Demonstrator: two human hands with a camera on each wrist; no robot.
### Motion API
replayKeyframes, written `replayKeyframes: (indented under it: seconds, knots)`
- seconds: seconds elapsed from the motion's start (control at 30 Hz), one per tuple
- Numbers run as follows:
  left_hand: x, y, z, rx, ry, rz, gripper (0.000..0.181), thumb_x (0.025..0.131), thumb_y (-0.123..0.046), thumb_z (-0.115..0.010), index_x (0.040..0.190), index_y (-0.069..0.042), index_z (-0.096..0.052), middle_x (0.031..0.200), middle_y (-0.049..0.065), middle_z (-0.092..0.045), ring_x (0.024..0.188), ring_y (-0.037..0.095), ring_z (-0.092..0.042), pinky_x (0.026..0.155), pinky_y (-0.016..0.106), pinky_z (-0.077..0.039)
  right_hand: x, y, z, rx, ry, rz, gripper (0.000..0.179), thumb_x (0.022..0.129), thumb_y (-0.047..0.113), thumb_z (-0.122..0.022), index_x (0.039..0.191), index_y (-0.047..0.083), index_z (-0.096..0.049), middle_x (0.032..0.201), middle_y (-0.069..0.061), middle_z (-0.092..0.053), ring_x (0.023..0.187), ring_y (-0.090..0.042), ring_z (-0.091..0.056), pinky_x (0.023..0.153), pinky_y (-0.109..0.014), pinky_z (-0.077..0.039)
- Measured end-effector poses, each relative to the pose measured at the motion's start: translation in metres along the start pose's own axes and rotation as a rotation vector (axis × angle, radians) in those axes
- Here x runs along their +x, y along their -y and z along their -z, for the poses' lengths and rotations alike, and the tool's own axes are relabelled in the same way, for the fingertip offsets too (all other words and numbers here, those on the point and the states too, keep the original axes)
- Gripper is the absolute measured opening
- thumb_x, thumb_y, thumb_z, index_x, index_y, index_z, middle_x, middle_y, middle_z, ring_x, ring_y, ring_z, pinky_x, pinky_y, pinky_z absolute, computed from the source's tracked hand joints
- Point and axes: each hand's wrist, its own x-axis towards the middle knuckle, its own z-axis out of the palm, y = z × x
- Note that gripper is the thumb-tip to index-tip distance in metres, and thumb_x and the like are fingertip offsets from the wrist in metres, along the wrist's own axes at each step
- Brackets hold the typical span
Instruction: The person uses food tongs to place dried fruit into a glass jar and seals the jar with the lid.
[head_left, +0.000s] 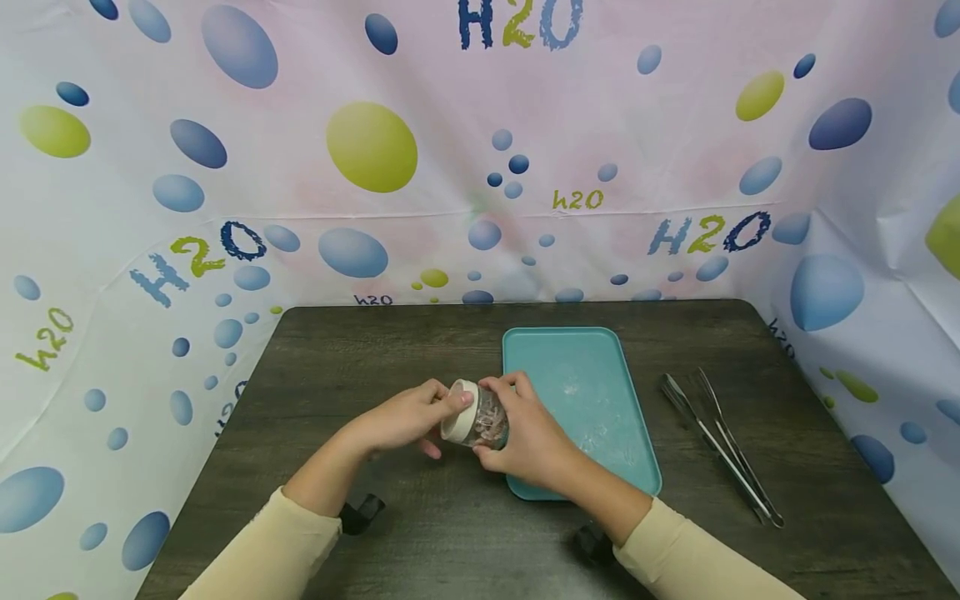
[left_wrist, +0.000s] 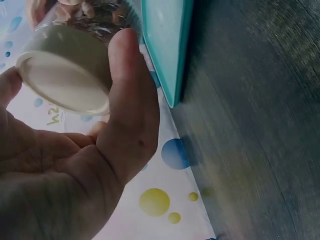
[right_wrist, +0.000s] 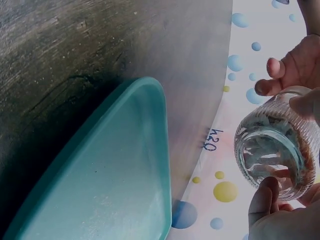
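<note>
A small ribbed glass jar (head_left: 491,421) with a cream lid (head_left: 460,414) is tilted on its side above the table, lid toward the left. Pinkish-brown pieces show through its glass. My left hand (head_left: 401,418) grips the lid, thumb on its near side and fingers around the rim, as the left wrist view shows of the lid (left_wrist: 62,82). On the glass body, my right hand (head_left: 531,435) holds the jar between thumb and fingers. The clear base of the jar (right_wrist: 267,150) faces the right wrist camera.
A teal tray (head_left: 577,392) with whitish smudges lies behind and right of the jar, partly under my right hand. Metal tongs (head_left: 723,450) rest farther right on the dark wooden table (head_left: 375,350). A patterned sheet (head_left: 450,150) hangs around the table's back and sides.
</note>
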Motion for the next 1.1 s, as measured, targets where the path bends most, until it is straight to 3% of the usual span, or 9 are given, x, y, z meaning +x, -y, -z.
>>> replayKeyframes:
  seconds: [0.13,0.3,0.43,0.63,0.8,0.97,1.1]
  knots:
    - [-0.001,-0.002,0.002,0.025,0.003,-0.033,0.058,0.108,-0.056,-0.062,0.138,-0.007,-0.054,0.124,0.015,-0.066,0.089,0.024,-0.073,0.09,0.05,-0.066,-0.001,0.0,-0.001,-0.009,0.001,0.009,0.082,0.086,0.02,-0.093,0.156,0.011,-0.052,0.143,-0.01,-0.047,0.11,-0.017,-0.061,0.085,-0.033,-0.06]
    - [0.0,0.003,0.007,0.018,0.044,-0.134,0.059,0.105,-0.039,-0.075,0.151,-0.014,-0.05,0.139,0.016,-0.064,0.112,0.024,-0.072,0.097,0.054,-0.062,-0.002,-0.001,0.0,-0.001,0.017,-0.007,0.082,0.087,0.021,-0.092,0.157,0.013,-0.051,0.144,-0.008,-0.047,0.113,-0.018,-0.061,0.087,-0.035,-0.061]
    - [0.002,0.009,0.01,0.012,0.073,-0.223,0.069,0.1,-0.027,-0.082,0.158,-0.016,-0.045,0.143,0.017,-0.063,0.119,0.028,-0.072,0.098,0.05,-0.064,-0.002,-0.002,0.002,0.022,0.035,-0.013,0.082,0.087,0.022,-0.092,0.158,0.013,-0.051,0.144,-0.007,-0.047,0.115,-0.02,-0.062,0.089,-0.036,-0.062]
    - [0.002,0.009,0.011,0.168,0.039,-0.378,0.077,0.092,-0.016,-0.09,0.157,-0.018,-0.049,0.151,0.01,-0.052,0.132,0.027,-0.061,0.107,0.035,-0.062,-0.002,-0.006,0.005,0.062,0.073,-0.011,0.081,0.088,0.024,-0.092,0.157,0.01,-0.052,0.142,-0.007,-0.048,0.116,-0.02,-0.061,0.088,-0.035,-0.062]
    - [0.001,0.007,0.008,0.278,0.019,-0.439,0.076,0.09,-0.012,-0.091,0.155,-0.02,-0.051,0.154,0.006,-0.05,0.135,0.025,-0.059,0.114,0.04,-0.058,0.0,-0.01,0.005,0.067,0.091,-0.022,0.083,0.087,0.025,-0.093,0.158,0.008,-0.051,0.142,-0.007,-0.048,0.119,-0.02,-0.061,0.091,-0.036,-0.061]
    - [0.0,0.009,0.007,0.376,-0.012,-0.502,0.077,0.089,-0.012,-0.092,0.154,-0.017,-0.052,0.157,0.007,-0.05,0.13,0.022,-0.06,0.11,0.044,-0.06,0.001,-0.012,0.005,0.049,0.098,-0.011,0.086,0.086,0.025,-0.094,0.159,0.008,-0.051,0.142,-0.007,-0.05,0.121,-0.021,-0.061,0.095,-0.039,-0.061]
    - [0.0,0.013,0.007,0.377,-0.004,-0.511,0.077,0.09,-0.015,-0.092,0.156,-0.016,-0.053,0.157,0.009,-0.052,0.128,0.023,-0.061,0.105,0.046,-0.061,0.001,-0.013,0.004,0.046,0.122,-0.006,0.086,0.088,0.027,-0.093,0.159,0.006,-0.05,0.141,-0.009,-0.051,0.122,-0.021,-0.06,0.096,-0.042,-0.06]
